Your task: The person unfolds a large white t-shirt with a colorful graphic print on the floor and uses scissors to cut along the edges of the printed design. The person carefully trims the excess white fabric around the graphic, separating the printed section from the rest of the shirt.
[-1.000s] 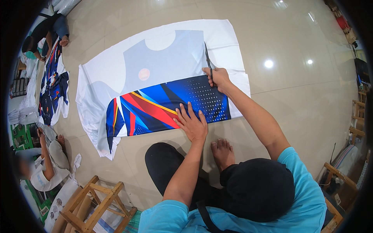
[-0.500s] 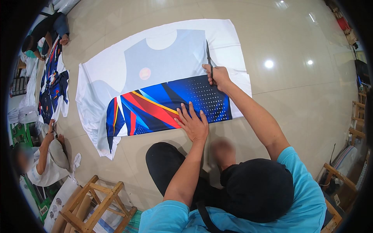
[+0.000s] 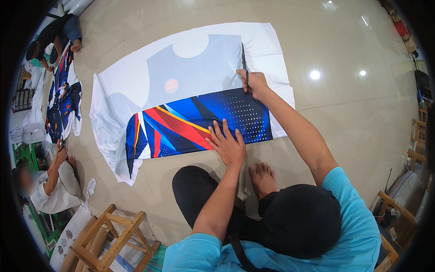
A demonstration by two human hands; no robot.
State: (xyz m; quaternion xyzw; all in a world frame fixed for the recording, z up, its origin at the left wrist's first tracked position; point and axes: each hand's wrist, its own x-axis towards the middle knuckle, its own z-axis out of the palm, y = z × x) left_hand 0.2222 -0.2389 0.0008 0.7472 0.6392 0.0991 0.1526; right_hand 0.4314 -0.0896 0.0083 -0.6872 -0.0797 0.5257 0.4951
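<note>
Two bare hands at a cloth spread on a tiled floor (image 3: 340, 118), clock directions read with twelve at the upper edge of the view. The left hand (image 3: 229, 146) rests flat with fingers spread wide, its fingers on the printed panel (image 3: 181, 129) and its wrist beyond the panel's near edge. From this hand the panel, patterned in blue, red, yellow and white, runs out to nine o'clock and, as a dotted dark-blue part, to between one and two o'clock. The right hand (image 3: 255, 85), near one o'clock of the left, is closed around the handles of black scissors (image 3: 244, 61), whose blades point between eleven and twelve o'clock; the gap between the blades cannot be told. They lie along the right-hand edge of a pale grey-blue shirt shape (image 3: 199, 70) on the white cloth (image 3: 267, 50). From the right hand, this shape spreads between nine and eleven o'clock, with a round pinkish mark (image 3: 171, 85) at nine; the dotted part lies just beside the hand, at six to eight. A bare foot (image 3: 263, 179) stands between four and five o'clock of the left hand, a wooden stool (image 3: 108, 233) at eight.
</note>
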